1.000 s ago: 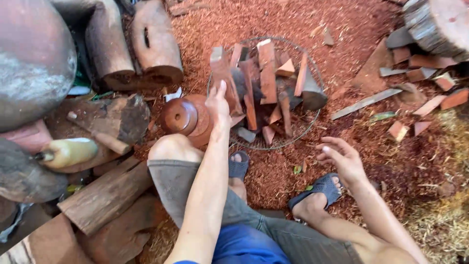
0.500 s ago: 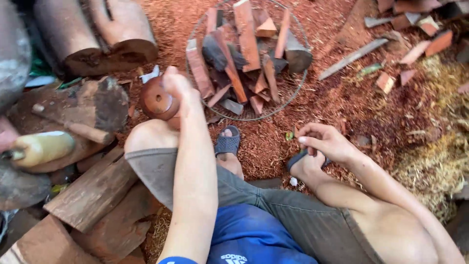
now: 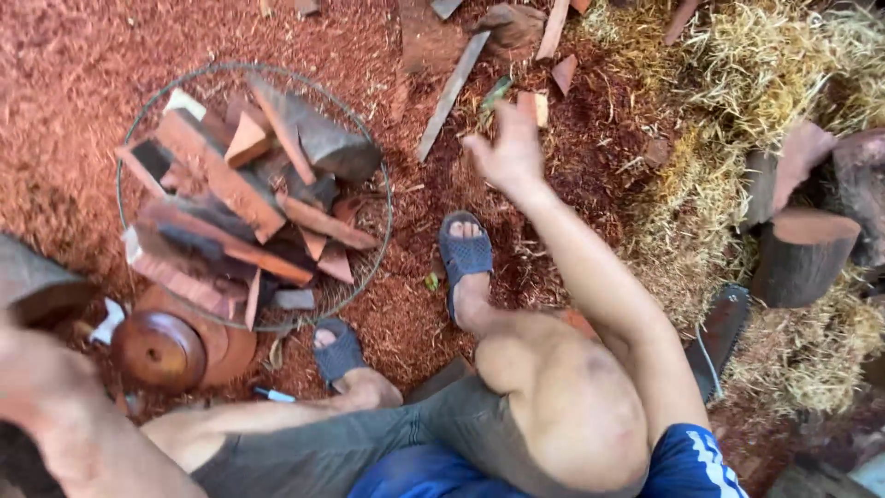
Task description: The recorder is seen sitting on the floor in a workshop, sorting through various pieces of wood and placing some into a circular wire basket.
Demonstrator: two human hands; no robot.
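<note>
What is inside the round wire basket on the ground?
The wire basket holds a pile of reddish wood offcuts, some dark-edged. The lower pieces and the basket bottom are covered by the upper ones, so they cannot be seen.

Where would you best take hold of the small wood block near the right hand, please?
Grip the small wood block across its two long sides, coming down from above. It lies flat on the sawdust, top face bare, with a little room either side. The right hand, open, is right beside it already.
</note>
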